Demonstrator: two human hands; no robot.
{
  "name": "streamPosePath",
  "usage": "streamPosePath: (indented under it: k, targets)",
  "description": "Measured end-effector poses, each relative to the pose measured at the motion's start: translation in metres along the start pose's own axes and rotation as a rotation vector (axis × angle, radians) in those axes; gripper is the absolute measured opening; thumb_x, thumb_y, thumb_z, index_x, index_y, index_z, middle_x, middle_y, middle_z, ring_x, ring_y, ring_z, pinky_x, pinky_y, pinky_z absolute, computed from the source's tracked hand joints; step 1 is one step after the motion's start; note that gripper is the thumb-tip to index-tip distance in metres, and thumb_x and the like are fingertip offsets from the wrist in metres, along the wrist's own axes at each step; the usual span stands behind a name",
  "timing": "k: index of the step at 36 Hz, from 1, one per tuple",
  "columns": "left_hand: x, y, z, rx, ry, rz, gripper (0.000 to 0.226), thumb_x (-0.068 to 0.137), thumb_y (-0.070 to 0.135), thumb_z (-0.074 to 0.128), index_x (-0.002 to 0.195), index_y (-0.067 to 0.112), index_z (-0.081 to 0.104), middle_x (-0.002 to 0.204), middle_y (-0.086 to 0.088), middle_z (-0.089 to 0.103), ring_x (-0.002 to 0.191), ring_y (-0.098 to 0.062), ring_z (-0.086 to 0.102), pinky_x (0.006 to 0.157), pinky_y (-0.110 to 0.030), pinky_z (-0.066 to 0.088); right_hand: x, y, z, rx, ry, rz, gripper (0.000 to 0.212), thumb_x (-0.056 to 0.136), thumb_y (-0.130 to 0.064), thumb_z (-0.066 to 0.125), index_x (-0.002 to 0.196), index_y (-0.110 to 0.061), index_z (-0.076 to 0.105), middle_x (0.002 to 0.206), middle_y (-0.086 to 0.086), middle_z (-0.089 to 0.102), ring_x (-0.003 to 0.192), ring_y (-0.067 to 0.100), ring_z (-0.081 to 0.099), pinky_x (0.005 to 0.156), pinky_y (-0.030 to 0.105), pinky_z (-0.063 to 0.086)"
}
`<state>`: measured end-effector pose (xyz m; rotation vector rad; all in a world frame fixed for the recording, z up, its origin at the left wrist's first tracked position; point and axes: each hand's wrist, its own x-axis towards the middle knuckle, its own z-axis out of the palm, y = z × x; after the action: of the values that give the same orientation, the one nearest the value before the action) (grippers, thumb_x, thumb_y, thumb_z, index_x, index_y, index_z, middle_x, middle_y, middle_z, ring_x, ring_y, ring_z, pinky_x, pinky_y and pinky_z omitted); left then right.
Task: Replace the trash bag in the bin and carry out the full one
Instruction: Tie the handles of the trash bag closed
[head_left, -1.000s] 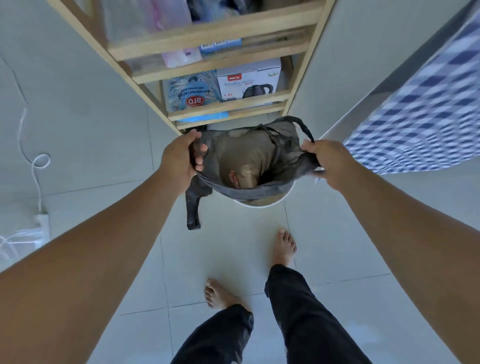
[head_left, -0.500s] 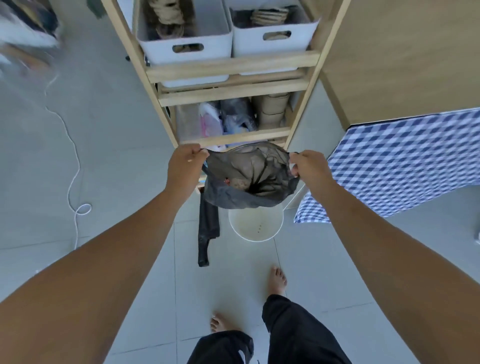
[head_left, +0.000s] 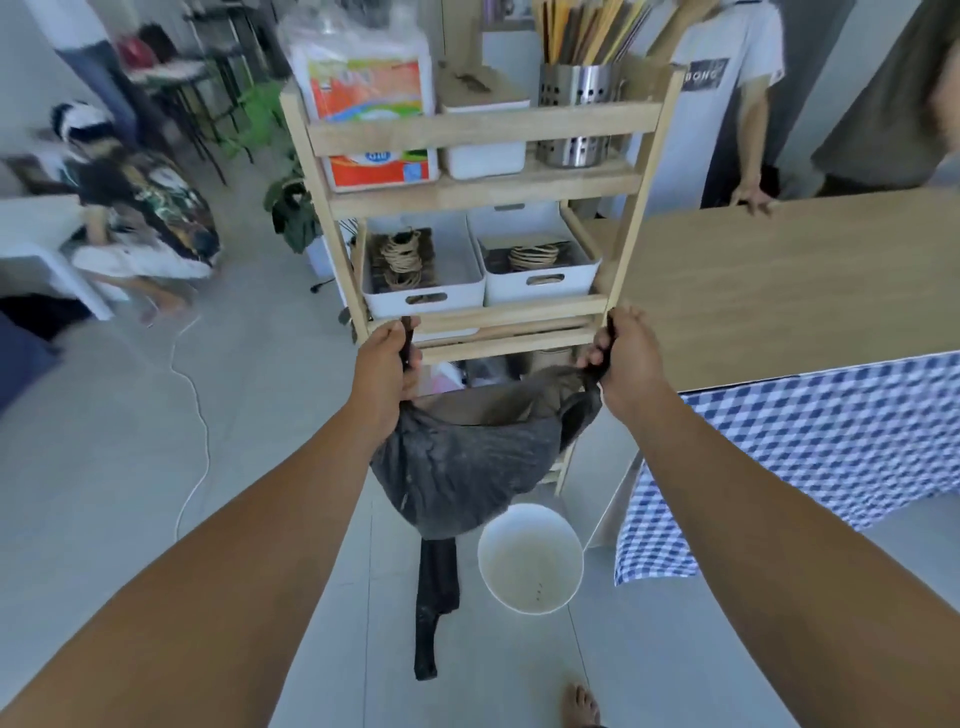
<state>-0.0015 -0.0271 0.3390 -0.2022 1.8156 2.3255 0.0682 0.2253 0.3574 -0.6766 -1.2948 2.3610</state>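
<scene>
From the head view, your left hand (head_left: 384, 374) and right hand (head_left: 626, 358) each have a grip clamped on the full bag (head_left: 462, 467), held clear above the bare bin (head_left: 530, 558) on the floor, so next probably tie it shut, then carry it out.

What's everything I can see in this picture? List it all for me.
trash bag: one, dark grey, held up above the floor by both hands
bin: one, white, unlined, on the floor below the bag
black strip: one, hanging below the bag
shelf unit: one, pale wood, behind the bag
storage boxes: two, white, middle shelf
utensil holder: one, steel, top shelf
table: one, wood top, right
checked cloth: one, blue and white, hanging at the table's edge
other people: at least two, background
left hand: gripping one bag handle
right hand: gripping the other
foot: one, bare, bottom edge
</scene>
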Motion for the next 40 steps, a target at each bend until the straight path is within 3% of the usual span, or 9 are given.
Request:
streamPosePath:
  k: [4, 7, 12, 16, 19, 24, 29, 35, 40]
  targets:
    - [0.001, 0.021, 0.009, -0.032, 0.061, -0.117, 0.031, 0.104, 0.031, 0.037, 0.1, 0.015, 0.063, 0.053, 0.002, 0.045, 0.03, -0.009, 0.024, 0.038, -0.013, 0.016, 0.009, -0.004, 0.007, -0.085, -0.044, 0.018, 0.028, 0.103, -0.031, 0.041, 0.077, -0.023, 0.038, 0.056, -0.003, 0.03, 0.037, 0.008, 0.022, 0.034, 0.019, 0.021]
    - [0.002, 0.036, 0.016, -0.035, 0.096, -0.126, 0.03, 0.102, 0.024, 0.037, 0.095, 0.011, 0.063, 0.061, 0.0, 0.042, 0.028, -0.007, 0.023, 0.035, -0.012, 0.016, 0.018, -0.01, 0.015, -0.162, -0.082, 0.024, 0.023, 0.102, -0.029, 0.044, 0.08, -0.022, 0.044, 0.057, -0.004, 0.035, 0.037, 0.008, 0.023, 0.035, 0.019, 0.017]
    - [0.013, 0.044, 0.021, -0.02, 0.114, -0.119, 0.031, 0.103, 0.014, 0.033, 0.082, 0.01, 0.055, 0.066, -0.004, 0.044, 0.027, -0.006, 0.023, 0.032, -0.014, 0.016, 0.037, -0.019, 0.022, -0.212, -0.241, 0.046, 0.013, 0.1, -0.014, 0.049, 0.096, -0.013, 0.061, 0.072, 0.0, 0.051, 0.043, 0.008, 0.033, 0.035, 0.019, 0.025]
    - [0.023, 0.045, 0.028, 0.15, 0.103, -0.045, 0.023, 0.104, 0.013, 0.039, 0.085, 0.009, 0.051, 0.067, -0.009, 0.055, 0.029, -0.006, 0.023, 0.034, -0.015, 0.02, 0.047, -0.02, 0.024, -0.35, -0.329, 0.02, 0.028, 0.097, 0.001, 0.051, 0.122, -0.006, 0.062, 0.075, 0.004, 0.05, 0.058, 0.013, 0.042, 0.048, 0.024, 0.036]
    - [0.03, 0.045, 0.033, 0.182, 0.099, -0.02, 0.015, 0.101, 0.009, 0.047, 0.088, 0.009, 0.055, 0.067, -0.011, 0.069, 0.029, -0.007, 0.022, 0.035, -0.016, 0.02, 0.054, -0.022, 0.026, -0.356, -0.386, -0.029, 0.026, 0.092, 0.008, 0.056, 0.113, -0.002, 0.068, 0.075, 0.006, 0.058, 0.056, 0.014, 0.047, 0.051, 0.022, 0.04]
    - [0.035, 0.041, 0.04, 0.268, 0.04, 0.021, 0.008, 0.093, 0.011, 0.064, 0.087, 0.007, 0.066, 0.064, -0.008, 0.072, 0.03, -0.007, 0.024, 0.035, -0.015, 0.022, 0.066, -0.023, 0.029, -0.341, -0.421, -0.014, 0.028, 0.081, 0.016, 0.065, 0.077, -0.009, 0.077, 0.074, 0.014, 0.07, 0.056, 0.018, 0.06, 0.053, 0.022, 0.053]
    - [0.039, 0.042, 0.047, 0.267, 0.049, 0.056, 0.006, 0.09, 0.014, 0.069, 0.087, 0.008, 0.07, 0.065, -0.009, 0.07, 0.033, -0.008, 0.024, 0.037, -0.015, 0.022, 0.074, -0.023, 0.038, -0.439, -0.521, -0.04, 0.032, 0.086, 0.011, 0.061, 0.078, -0.016, 0.078, 0.058, 0.004, 0.064, 0.049, 0.01, 0.051, 0.05, 0.017, 0.044]
    - [0.045, 0.053, 0.063, 0.37, 0.089, 0.006, 0.02, 0.099, 0.002, 0.046, 0.088, 0.017, 0.055, 0.065, -0.009, 0.055, 0.038, -0.01, 0.026, 0.038, -0.014, 0.02, 0.084, -0.024, 0.047, -0.572, -0.63, 0.008, 0.024, 0.088, 0.007, 0.058, 0.096, -0.009, 0.074, 0.061, 0.003, 0.058, 0.05, 0.011, 0.043, 0.051, 0.015, 0.039]
    - [0.043, 0.064, 0.074, 0.44, 0.077, -0.045, 0.038, 0.088, -0.009, 0.028, 0.071, 0.01, 0.055, 0.064, -0.006, 0.045, 0.04, -0.01, 0.023, 0.038, -0.014, 0.016, 0.089, -0.023, 0.055, -0.611, -0.627, -0.014, 0.032, 0.088, 0.008, 0.059, 0.092, -0.018, 0.077, 0.077, 0.007, 0.068, 0.054, 0.011, 0.052, 0.056, 0.017, 0.047]
